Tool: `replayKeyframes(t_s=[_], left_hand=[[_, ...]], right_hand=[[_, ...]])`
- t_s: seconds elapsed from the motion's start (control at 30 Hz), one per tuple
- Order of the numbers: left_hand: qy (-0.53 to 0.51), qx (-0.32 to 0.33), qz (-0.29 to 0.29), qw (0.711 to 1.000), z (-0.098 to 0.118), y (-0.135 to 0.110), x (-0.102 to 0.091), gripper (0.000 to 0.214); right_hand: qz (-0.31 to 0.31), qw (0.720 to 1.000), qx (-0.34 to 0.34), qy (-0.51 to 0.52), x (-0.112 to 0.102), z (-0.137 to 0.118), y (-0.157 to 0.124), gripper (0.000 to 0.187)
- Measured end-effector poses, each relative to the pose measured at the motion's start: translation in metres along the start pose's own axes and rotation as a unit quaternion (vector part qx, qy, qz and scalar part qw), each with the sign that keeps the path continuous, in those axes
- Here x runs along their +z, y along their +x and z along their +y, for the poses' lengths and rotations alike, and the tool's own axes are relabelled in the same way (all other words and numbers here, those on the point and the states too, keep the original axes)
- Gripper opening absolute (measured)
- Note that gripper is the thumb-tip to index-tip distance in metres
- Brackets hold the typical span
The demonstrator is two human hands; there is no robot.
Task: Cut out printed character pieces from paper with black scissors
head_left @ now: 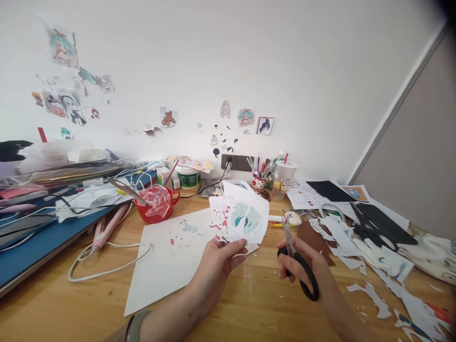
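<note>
Between thumb and fingers, my left hand (223,259) pinches a sheet of printed paper (261,213) with teal and red drawings, its edge partly cut. My right hand (302,263) grips a pair of scissors (288,235) with black handles. The blades point up and away, to the right of the sheet and apart from it. Left of my left hand lies a large white sheet (153,275) on the wooden table. Small cut-outs, among them a teal figure (190,228) and red bits, rest on it.
A red mug (153,204) with crumpled plastic stands at left, near a blue board (21,256) piled with cables. White paper scraps (370,294) and a second pair of scissors (372,228) lie at right. A drink cup (283,178) and pen holder (259,180) stand at the back.
</note>
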State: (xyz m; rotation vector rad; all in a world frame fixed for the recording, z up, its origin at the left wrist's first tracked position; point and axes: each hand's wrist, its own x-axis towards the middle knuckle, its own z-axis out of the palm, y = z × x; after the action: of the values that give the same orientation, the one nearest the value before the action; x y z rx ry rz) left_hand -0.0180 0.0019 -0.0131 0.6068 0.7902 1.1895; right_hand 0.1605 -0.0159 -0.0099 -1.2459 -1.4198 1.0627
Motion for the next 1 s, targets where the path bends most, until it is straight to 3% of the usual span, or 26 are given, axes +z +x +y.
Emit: replayKeyframes(t_s=[0.17, 0.27, 0.57, 0.77, 0.87, 1.0], left_hand=[[-0.043, 0.034, 0.036, 0.998, 0.002, 0.0, 0.001, 0.013], [-0.042, 0.033, 0.032, 0.998, -0.004, 0.0, 0.001, 0.015], [-0.006, 0.001, -0.022, 1.0, -0.013, -0.006, 0.003, 0.02], [-0.006, 0.021, -0.045, 0.999, -0.011, -0.011, 0.007, 0.02], [-0.026, 0.029, -0.075, 0.996, -0.011, -0.013, 0.008, 0.02], [-0.06, 0.014, -0.072, 0.995, -0.014, -0.012, 0.008, 0.017]], right_hand=[[-0.116, 0.992, -0.008, -0.056, 0.012, 0.017, -0.003, 0.016], [-0.153, 0.986, 0.005, -0.07, 0.018, 0.017, -0.005, 0.018], [-0.175, 0.984, 0.01, -0.042, 0.017, 0.018, -0.006, 0.022], [-0.211, 0.978, -0.008, -0.003, 0.017, 0.024, -0.003, 0.024], [-0.228, 0.973, -0.013, 0.018, 0.017, 0.017, -0.004, 0.027], [-0.229, 0.973, -0.025, 0.029, 0.021, 0.002, -0.007, 0.038]])
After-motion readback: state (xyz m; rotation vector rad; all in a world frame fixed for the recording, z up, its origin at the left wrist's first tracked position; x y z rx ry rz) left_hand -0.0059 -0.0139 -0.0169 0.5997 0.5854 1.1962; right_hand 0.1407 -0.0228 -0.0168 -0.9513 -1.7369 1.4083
